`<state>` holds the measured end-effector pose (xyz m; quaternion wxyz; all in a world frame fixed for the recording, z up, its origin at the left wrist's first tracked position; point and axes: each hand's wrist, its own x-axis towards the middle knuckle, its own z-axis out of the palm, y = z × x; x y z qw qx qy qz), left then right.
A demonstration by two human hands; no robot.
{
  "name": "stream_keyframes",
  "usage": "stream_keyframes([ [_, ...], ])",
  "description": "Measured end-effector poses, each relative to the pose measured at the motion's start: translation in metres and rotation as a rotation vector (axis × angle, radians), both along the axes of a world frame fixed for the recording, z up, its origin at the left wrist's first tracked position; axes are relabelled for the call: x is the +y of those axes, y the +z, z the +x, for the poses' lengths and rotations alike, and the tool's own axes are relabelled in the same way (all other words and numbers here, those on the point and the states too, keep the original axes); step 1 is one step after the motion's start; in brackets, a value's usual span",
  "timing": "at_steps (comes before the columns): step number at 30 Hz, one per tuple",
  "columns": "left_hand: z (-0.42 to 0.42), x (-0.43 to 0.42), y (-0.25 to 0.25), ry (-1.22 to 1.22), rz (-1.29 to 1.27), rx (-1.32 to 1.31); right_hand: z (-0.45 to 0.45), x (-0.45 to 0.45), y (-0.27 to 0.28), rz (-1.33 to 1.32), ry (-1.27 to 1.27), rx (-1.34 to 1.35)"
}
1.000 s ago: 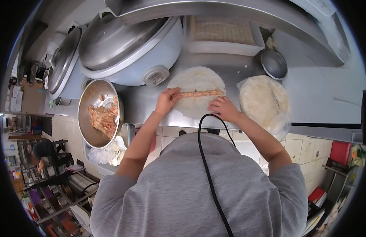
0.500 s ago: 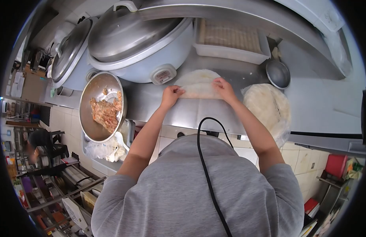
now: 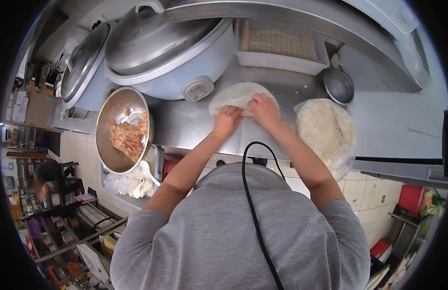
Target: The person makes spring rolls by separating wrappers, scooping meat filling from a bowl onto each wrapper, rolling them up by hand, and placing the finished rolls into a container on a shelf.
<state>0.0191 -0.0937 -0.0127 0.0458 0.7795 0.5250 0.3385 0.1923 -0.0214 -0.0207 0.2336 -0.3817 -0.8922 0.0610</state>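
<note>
A thin, pale round wrapper [image 3: 243, 90] lies on the steel counter, its near edge folded over. My left hand [image 3: 228, 121] bends its fingers over that folded edge, left of the middle. Close by on the right, my right hand [image 3: 265, 110] also has its fingers curled onto the wrapper. Whatever is inside the fold is hidden under my fingers. To the right sits a stack of similar wrappers [image 3: 321, 121] in clear plastic. A steel bowl [image 3: 104, 145] at the left, tilted toward me, contains a reddish minced filling [image 3: 127, 137].
Two large cookers, a near one [image 3: 171, 79] and a farther one [image 3: 88, 87], stand at the back left. Behind the wrapper is a white tray [image 3: 282, 63] of pale rolls in rows. A small metal bowl [image 3: 338, 88] rests at the back right. A person [image 3: 50, 174] appears far left.
Both hands have moved inward along the folded edge, closer together. Their fingers now curl over the fold instead of pinching its two ends.
</note>
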Motion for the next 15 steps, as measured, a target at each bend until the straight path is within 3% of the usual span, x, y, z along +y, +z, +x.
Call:
stream_keyframes([
  [7,-0.038,-0.012,-0.004,0.094,-0.081,-0.081,0.04,-0.009,0.008,-0.262,0.062,0.13],
  [13,-0.059,-0.006,0.016,0.09,-0.208,-0.03,0.05,-0.01,0.038,-0.215,0.011,0.0],
  [15,-0.052,0.017,0.019,0.079,-0.193,0.007,0.014,-0.009,0.015,-0.215,0.059,-0.045],
])
